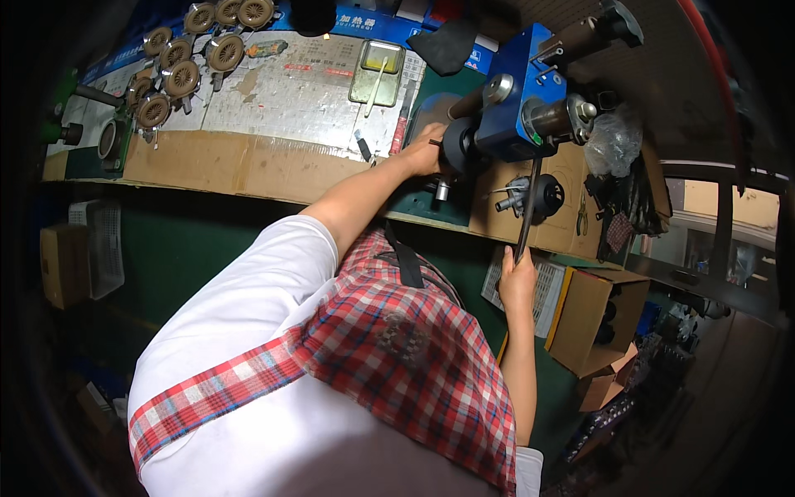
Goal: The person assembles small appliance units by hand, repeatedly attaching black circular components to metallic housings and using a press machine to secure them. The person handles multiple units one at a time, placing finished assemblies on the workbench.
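At the bench's right stands a blue hand-lever press point(515, 87) with a dark cylindrical ram. My right hand point(517, 280) is closed round the lower end of its long dark lever point(530, 207), which slants down toward me. My left hand point(424, 151) reaches under the press, its fingers curled at a dark part beside the ram; the press partly hides fingertips and part. Below them a short silver cylinder point(443, 190) sticks out. Right of it, a grey metal fitting with a black round cap point(546, 196) lies on cardboard.
Brown finned round parts point(181, 79) cluster at the far left of the bench. A metal tray point(374, 83) holds yellowish stuff and a brush. Pliers point(582, 217) lie at the right. Below stand an open cardboard box point(584, 323) and a white crate point(542, 290).
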Demonstrator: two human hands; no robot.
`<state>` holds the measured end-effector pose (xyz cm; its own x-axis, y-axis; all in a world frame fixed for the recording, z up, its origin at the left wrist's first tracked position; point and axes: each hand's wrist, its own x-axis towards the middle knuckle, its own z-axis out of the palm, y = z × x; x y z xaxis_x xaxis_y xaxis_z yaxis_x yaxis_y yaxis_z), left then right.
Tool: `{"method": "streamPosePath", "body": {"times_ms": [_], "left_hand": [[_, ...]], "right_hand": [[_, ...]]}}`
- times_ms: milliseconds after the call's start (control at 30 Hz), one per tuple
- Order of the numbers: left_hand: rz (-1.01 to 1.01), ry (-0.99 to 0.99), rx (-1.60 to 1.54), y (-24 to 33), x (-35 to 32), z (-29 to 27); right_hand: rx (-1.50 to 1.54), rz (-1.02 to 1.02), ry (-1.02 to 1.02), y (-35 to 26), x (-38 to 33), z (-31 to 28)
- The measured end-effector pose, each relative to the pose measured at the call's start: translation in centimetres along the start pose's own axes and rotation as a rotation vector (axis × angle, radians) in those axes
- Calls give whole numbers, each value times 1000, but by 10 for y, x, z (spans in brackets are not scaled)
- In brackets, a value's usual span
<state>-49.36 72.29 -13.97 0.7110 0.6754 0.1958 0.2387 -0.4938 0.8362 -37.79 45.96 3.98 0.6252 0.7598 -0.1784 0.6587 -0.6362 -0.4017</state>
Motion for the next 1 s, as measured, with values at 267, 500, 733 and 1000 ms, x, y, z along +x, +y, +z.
{"method": "streamPosePath", "body": {"times_ms": [267, 500, 733, 1000], "left_hand": [[-20, 12, 3, -7, -2, 8], [-40, 8, 18, -9, 0, 7], [103, 44, 107, -18, -4, 8], [101, -59, 290, -94, -17, 17]], "right_hand": [[-18, -4, -1, -1, -1, 0], [-8, 29, 9, -1, 4, 7], [-19, -77, 235, 19, 18, 50], [-38, -169, 325, 41, 62, 113]]}}
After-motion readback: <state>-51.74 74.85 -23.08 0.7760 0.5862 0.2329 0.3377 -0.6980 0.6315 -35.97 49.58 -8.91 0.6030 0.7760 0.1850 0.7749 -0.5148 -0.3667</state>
